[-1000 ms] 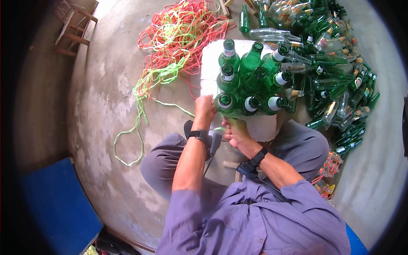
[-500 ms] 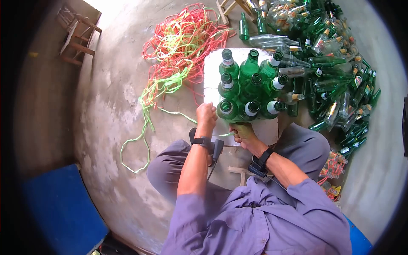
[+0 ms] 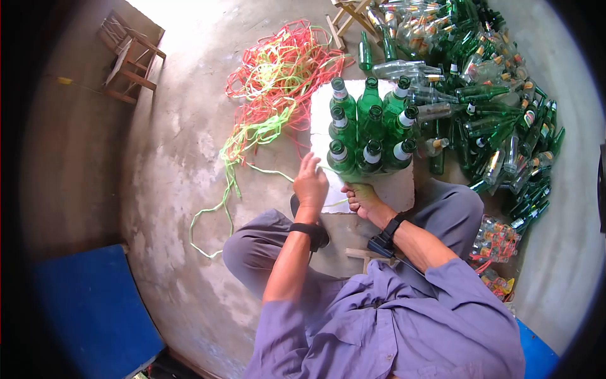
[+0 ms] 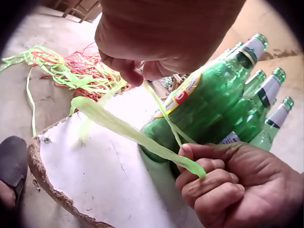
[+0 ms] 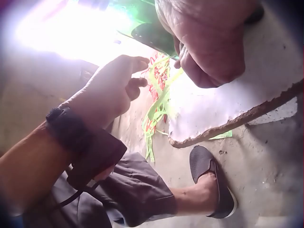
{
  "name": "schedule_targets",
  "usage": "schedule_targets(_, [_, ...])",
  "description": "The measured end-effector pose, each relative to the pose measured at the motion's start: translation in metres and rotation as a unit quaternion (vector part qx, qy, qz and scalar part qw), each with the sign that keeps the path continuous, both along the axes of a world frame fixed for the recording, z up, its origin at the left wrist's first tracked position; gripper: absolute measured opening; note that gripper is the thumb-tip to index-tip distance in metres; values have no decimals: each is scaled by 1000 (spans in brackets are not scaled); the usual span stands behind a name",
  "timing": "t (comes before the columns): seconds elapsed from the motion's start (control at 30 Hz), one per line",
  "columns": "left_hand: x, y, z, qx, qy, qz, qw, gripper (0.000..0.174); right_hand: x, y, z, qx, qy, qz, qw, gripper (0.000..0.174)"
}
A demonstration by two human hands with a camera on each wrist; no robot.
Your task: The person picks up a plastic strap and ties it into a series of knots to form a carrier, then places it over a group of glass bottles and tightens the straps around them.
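Nine green bottles stand upright in a tight block on a white slab. A flat light-green plastic strap runs low by the front bottles, between both hands. My right hand is at the front of the block, its fingers curled round the strap in a fist. My left hand is at the front left corner, beside the nearest bottle. In the left wrist view, its thumb and fingertips pinch a thin length of strap that slants down toward the right fist. Part of the strap is hidden behind the bottles.
A tangled heap of red and green strap lies beyond the slab to the left. Many loose bottles are piled on the right. A wooden stool, a wooden chair and a blue panel are around. My knees flank the slab.
My left hand has risen slightly and turned, its fingers now reaching toward the bottles. The right hand stays near the front bottles, gripping the strap. The head view has shifted a little.
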State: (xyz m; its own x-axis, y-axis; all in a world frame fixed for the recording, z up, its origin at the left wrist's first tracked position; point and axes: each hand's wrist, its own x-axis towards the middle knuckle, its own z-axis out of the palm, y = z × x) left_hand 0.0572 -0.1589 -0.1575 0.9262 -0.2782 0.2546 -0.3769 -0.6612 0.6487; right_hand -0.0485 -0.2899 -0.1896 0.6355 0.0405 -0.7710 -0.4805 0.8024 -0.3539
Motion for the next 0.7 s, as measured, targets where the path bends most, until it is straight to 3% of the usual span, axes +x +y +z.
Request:
schedule_targets(0.03, [-3,-2,7,5,33,-33,999,21,1,1,0,-1,-4,0,1000,21])
schedule_targets(0.1, [-6,-5,11,9,-12,-60,998,17,2,1,2,22,13,0,1000,22])
schedule_targets(0.17, [-5,-4,4,103,82,-90,987,19,2,2,6,13,15,-4,1000,23])
schedule_targets(0.2, [-5,-3,-5,110,62,-94,987,15,2,2,8,4,18,-9,1000,25])
schedule_targets(0.3, [-5,-3,-21,50,55,-102,992,12,-1,-1,7,11,0,-23,1000,18])
schedule_targets(0.43, [-3,-3,-27,51,32,-113,992,11,3,-13,13,-25,14,-15,999,17])
schedule_targets(0.53, [4,-4,-31,57,49,-126,989,10,10,-22,12,-50,-16,-53,997,14])
schedule_targets(0.6, [5,-3,-30,78,61,-125,987,11,10,-18,8,-31,35,-49,998,15])
schedule_targets(0.7, [2,0,-34,64,111,-107,986,17,4,-16,5,-2,16,-46,999,15])
